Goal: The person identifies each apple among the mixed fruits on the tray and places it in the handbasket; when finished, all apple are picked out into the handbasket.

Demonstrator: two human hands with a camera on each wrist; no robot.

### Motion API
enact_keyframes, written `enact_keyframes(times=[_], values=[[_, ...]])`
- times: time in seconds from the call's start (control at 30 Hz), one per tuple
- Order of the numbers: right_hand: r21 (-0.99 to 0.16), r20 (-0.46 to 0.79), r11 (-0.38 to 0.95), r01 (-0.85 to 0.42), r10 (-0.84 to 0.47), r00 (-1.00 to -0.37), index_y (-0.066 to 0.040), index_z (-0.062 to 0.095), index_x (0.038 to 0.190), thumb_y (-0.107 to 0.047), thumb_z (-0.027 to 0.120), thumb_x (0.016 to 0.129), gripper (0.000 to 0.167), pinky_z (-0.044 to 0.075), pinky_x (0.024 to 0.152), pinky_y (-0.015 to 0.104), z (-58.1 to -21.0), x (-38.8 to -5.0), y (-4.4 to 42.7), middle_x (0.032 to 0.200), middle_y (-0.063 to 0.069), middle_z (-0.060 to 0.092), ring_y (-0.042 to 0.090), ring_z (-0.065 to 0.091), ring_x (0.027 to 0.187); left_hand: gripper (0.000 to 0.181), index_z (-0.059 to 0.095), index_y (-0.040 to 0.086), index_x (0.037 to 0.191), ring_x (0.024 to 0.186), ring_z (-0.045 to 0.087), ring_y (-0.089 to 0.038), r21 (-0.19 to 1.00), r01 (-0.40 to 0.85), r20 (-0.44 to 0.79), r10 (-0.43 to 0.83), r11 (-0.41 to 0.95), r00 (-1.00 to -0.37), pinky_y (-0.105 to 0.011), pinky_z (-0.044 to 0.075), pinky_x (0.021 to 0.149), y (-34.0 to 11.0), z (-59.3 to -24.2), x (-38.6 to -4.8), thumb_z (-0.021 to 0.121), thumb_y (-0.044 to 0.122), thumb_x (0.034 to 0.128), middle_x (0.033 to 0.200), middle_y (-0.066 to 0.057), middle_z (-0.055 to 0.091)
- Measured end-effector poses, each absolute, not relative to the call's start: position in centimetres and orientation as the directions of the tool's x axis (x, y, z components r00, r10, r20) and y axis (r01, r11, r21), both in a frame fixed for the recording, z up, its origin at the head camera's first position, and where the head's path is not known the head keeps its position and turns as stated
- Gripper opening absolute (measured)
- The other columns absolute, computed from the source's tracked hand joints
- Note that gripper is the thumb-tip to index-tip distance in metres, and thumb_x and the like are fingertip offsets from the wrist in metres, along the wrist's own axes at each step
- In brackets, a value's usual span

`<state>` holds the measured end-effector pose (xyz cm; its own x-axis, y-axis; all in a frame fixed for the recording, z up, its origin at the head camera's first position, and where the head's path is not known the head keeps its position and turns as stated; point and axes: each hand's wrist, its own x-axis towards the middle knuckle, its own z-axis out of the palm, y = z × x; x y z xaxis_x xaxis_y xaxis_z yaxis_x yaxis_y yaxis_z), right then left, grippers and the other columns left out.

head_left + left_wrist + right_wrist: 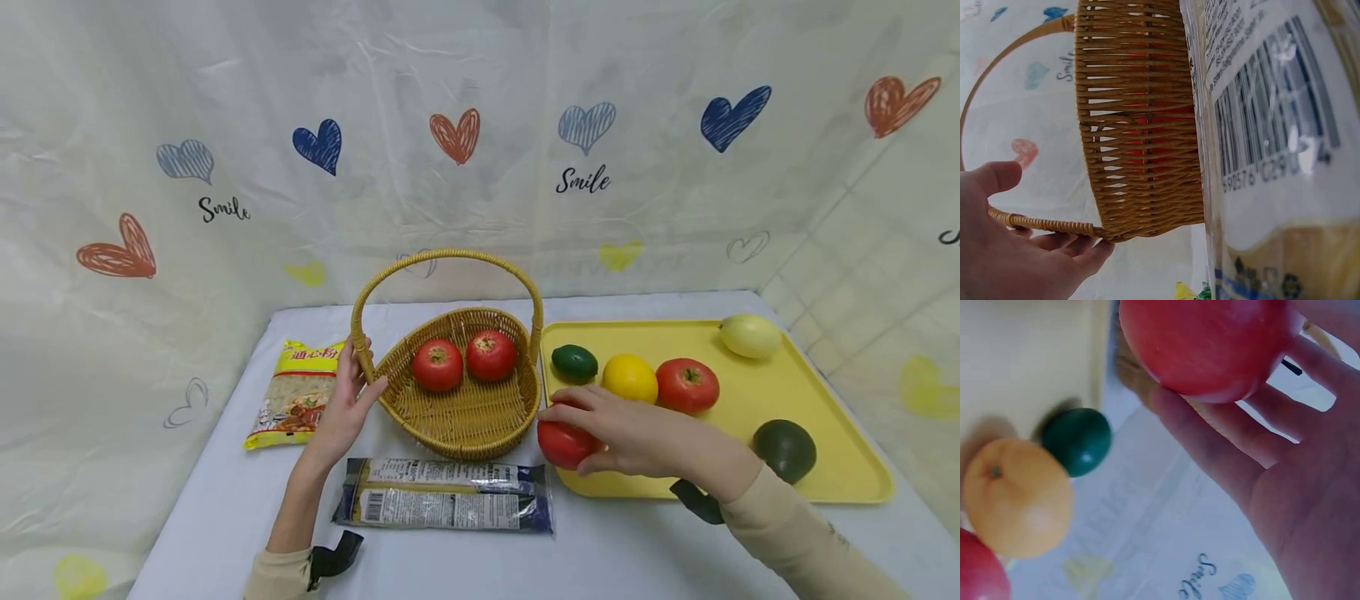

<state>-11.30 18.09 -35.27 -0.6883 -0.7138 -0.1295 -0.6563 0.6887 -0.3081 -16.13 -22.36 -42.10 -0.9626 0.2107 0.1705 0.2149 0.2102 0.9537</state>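
A wicker basket (457, 433) with a tall arched handle holds two red apples (438, 365), side by side toward its back. My left hand (351, 408) grips the left foot of that handle; in the left wrist view its fingers pass behind the handle and the thumb stands apart on the near side. Just beyond the basket's right rim, my right hand (611, 425) holds another red apple (564, 442) from above, over the left edge of the yellow tray (750, 450). The right wrist view shows fingers around this apple (1210, 344).
On the tray are a green lime-like fruit (574, 362), an orange (630, 378), a red apple (687, 386), a pale yellow-green fruit (750, 336) and a dark green avocado (784, 451). A pasta bag (296, 396) lies left; a long noodle packet (446, 496) lies before the basket.
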Motion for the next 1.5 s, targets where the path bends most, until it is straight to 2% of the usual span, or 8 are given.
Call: enact_keyframes(times=[0.27, 0.4, 0.6, 0.83, 1.03, 1.27, 1.5], values=[[-0.442, -0.259, 0.699, -0.562, -0.699, -0.666, -0.031, 0.052, 0.147, -0.044, 0.078, 0.088, 0.067, 0.058, 0.097, 0.041, -32.7, -12.4, 16.8, 0.147, 0.002, 0.050, 0.024, 0.049, 0.130, 0.083, -0.007, 0.026, 0.166, 0.159, 0.014, -0.044, 0.952, 0.227, 0.183, 0.215, 0.205, -0.959, -0.067, 0.019, 0.125, -22.4, -42.2, -16.1, 0.051, 0.019, 0.1081, 0.174, -0.015, 0.009], [-0.464, -0.256, 0.679, -0.569, -0.717, -0.648, -0.029, 0.051, 0.147, -0.040, 0.079, 0.088, 0.066, 0.056, 0.100, 0.041, -31.6, -13.7, 15.6, 0.147, 0.001, 0.050, 0.023, 0.048, 0.132, 0.082, -0.007, 0.028, 0.166, 0.159, 0.014, -0.042, 0.952, 0.229, 0.186, 0.210, 0.203, -0.960, -0.066, 0.020, 0.125, -22.5, -42.2, -16.3, 0.051, 0.019, 0.1081, 0.174, -0.014, 0.009], [-0.423, -0.225, 0.632, -0.649, -0.767, -0.601, -0.024, 0.051, 0.148, -0.033, 0.080, 0.089, 0.066, 0.055, 0.103, 0.043, -31.2, -15.5, 12.7, 0.150, 0.005, 0.049, 0.026, 0.049, 0.133, 0.082, -0.007, 0.023, 0.166, 0.159, 0.015, -0.043, 0.955, 0.219, 0.175, 0.217, 0.200, -0.960, -0.065, 0.021, 0.125, -22.4, -42.4, -16.2, 0.051, 0.018, 0.1083, 0.174, -0.014, 0.008], [-0.371, -0.285, 0.598, -0.710, -0.801, -0.526, -0.023, 0.048, 0.150, -0.031, 0.078, 0.092, 0.066, 0.049, 0.111, 0.044, -31.0, -17.8, 9.0, 0.154, 0.007, 0.045, 0.026, 0.046, 0.139, 0.082, -0.007, 0.021, 0.166, 0.159, 0.015, -0.042, 0.952, 0.227, 0.182, 0.216, 0.203, -0.959, -0.065, 0.020, 0.126, -22.4, -42.2, -16.1, 0.052, 0.018, 0.1080, 0.173, -0.014, 0.009], [-0.300, -0.352, 0.617, -0.728, -0.780, -0.517, -0.027, 0.047, 0.152, -0.035, 0.077, 0.092, 0.067, 0.048, 0.113, 0.045, -31.9, -19.5, 5.7, 0.156, 0.006, 0.044, 0.025, 0.044, 0.142, 0.082, -0.006, 0.021, 0.166, 0.159, 0.016, -0.042, 0.951, 0.225, 0.181, 0.209, 0.211, -0.961, -0.065, 0.020, 0.126, -22.5, -41.9, -16.5, 0.051, 0.013, 0.1075, 0.173, -0.014, 0.010], [-0.263, -0.405, 0.626, -0.735, -0.762, -0.504, -0.031, 0.045, 0.152, -0.039, 0.077, 0.091, 0.069, 0.048, 0.112, 0.049, -33.2, -20.1, 3.1, 0.161, 0.002, 0.040, 0.025, 0.044, 0.142, 0.081, -0.005, 0.022, 0.166, 0.159, 0.016, -0.043, 0.954, 0.214, 0.169, 0.210, 0.212, -0.963, -0.065, 0.021, 0.125, -22.3, -42.0, -16.2, 0.051, 0.015, 0.1076, 0.174, -0.014, 0.009], [-0.228, -0.441, 0.629, -0.743, -0.748, -0.496, -0.032, 0.044, 0.154, -0.041, 0.076, 0.092, 0.070, 0.045, 0.116, 0.055, -34.0, -20.5, 1.6, 0.166, 0.003, 0.035, 0.024, 0.034, 0.153, 0.081, -0.004, 0.023, 0.166, 0.159, 0.015, -0.041, 0.952, 0.225, 0.183, 0.204, 0.208, -0.962, -0.065, 0.020, 0.126, -22.3, -42.0, -16.3, 0.051, 0.013, 0.1074, 0.173, -0.014, 0.010]])
